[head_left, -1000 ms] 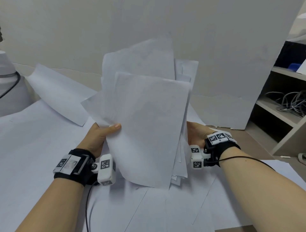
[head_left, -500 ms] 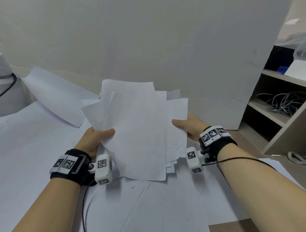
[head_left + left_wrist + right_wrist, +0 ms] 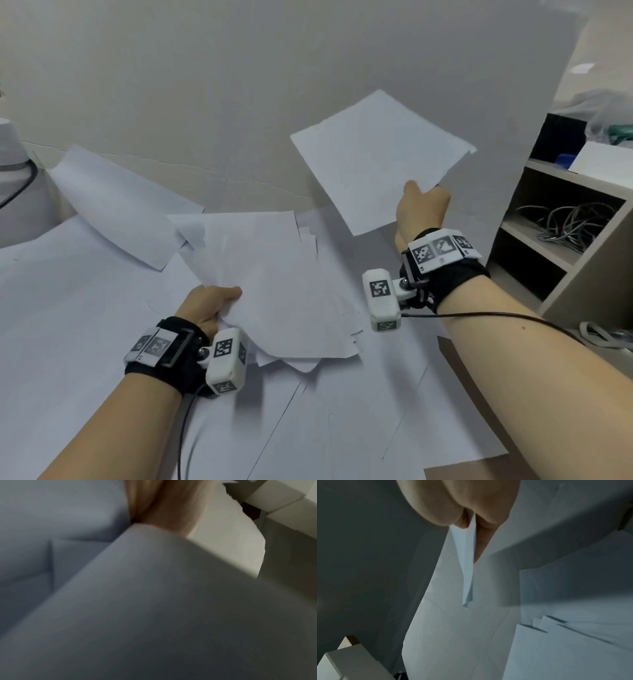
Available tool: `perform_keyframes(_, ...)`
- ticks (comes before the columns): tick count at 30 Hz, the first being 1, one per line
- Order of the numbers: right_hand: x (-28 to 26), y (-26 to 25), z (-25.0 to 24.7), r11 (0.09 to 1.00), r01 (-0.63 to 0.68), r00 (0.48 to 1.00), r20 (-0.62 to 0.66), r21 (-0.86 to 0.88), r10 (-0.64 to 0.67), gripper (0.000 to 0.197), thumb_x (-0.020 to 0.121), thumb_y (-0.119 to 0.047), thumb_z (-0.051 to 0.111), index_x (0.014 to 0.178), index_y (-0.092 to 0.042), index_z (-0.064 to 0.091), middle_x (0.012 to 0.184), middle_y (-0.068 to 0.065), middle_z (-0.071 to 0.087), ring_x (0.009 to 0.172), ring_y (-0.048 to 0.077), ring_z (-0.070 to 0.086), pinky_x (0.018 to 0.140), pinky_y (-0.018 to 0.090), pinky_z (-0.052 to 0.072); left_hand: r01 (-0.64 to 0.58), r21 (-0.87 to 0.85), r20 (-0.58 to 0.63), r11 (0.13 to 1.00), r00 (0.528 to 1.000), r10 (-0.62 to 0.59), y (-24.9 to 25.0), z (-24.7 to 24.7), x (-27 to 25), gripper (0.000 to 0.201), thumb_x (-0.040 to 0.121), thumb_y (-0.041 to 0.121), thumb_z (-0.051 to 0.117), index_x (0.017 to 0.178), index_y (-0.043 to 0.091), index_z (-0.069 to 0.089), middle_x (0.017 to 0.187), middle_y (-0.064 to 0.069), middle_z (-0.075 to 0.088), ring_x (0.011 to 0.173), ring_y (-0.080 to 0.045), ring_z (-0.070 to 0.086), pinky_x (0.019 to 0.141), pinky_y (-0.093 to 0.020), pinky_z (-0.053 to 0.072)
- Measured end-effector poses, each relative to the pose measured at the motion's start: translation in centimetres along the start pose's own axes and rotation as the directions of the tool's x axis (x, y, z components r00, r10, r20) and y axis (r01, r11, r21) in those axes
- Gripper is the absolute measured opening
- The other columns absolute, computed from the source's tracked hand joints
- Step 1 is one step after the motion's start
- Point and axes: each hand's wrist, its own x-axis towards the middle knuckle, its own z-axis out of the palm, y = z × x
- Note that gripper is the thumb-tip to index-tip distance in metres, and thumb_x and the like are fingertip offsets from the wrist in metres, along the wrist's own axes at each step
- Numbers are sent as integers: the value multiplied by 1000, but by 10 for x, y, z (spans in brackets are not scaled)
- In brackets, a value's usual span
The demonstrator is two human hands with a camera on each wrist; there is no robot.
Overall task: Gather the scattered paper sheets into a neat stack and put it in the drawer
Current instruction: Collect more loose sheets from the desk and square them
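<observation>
Sheets (image 3: 274, 274) white, fanned, edges uneven

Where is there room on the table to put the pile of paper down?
Flat room lies left of the left hand, on the big sheets covering the table, below the leaning sheet. Another flat patch is between the two forearms, near the front edge. It is crowded under the fanned pile. The right hand holds one sheet up in the air.

Fanned white paper stack (image 3: 274, 274) lies low; 1 separate sheet (image 3: 380, 154) raised right.
</observation>
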Motion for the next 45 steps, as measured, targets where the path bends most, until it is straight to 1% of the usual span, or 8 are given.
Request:
perform_keyframes(6,-40,56,2,943,-311,938,121,-122,325,14,95,0,41,88,-11,41,74,-2,39,74,24,41,66,28,36,110,-66,156,992,983,-98,-6,33,-29,22,104,20,50,116,4,59,90,-16,76,61,-29,74,48,-37,56)
perform_keyframes(10,-71,94,-6,856,-444,837,217,-266,502,29,93,1,44,70,-14,37,79,7,45,75,24,46,55,38,32,92,-137,208,986,976,-62,-8,37,-31,41,97,43,59,123,13,66,101,-11,78,79,-30,77,57,-41,58)
perform_keyframes(14,-90,111,-11,786,-489,720,333,-379,609,11,82,0,57,81,-9,51,99,21,62,86,28,57,79,44,56,45,-127,112,991,993,-31,-11,39,-27,34,94,24,70,125,11,66,110,-14,75,82,-32,76,54,-43,60)
perform_keyframes(16,-96,109,-16,758,-538,639,407,-369,652,10,82,2,59,90,-3,57,98,24,69,76,28,64,69,39,59,19,-34,25,999,1000,-18,-13,41,-23,25,92,6,69,116,5,64,103,-18,74,72,-33,75,53,-41,60)
perform_keyframes(20,-97,100,-29,682,-629,474,511,-374,717,20,91,3,57,110,7,61,103,26,71,88,38,72,76,50,60,-43,241,-19,970,999,49,-19,32,1,45,70,-9,65,113,1,61,107,-25,69,98,-44,68,90,-59,54)
perform_keyframes(31,3,111,-95,727,-498,813,39,-473,582,28,82,-16,65,106,0,62,78,11,57,58,25,49,68,36,46,-285,408,207,867,954,217,10,25,-9,29,87,-19,56,100,4,66,94,-16,68,85,-30,63,81,-39,52)
perform_keyframes(37,32,123,-89,687,-536,755,85,-491,650,32,86,-22,68,111,-7,57,96,13,52,81,26,52,95,46,53,-267,410,174,872,962,213,12,19,6,29,86,-19,56,102,4,65,99,-20,66,88,-32,62,82,-42,51)
perform_keyframes(45,37,108,-47,446,-212,645,218,-870,732,24,87,-34,68,94,-15,53,77,8,50,63,25,52,61,33,49,-164,320,94,933,986,141,-7,3,24,25,84,-15,59,104,-1,64,94,-21,62,79,-31,61,74,-40,51)
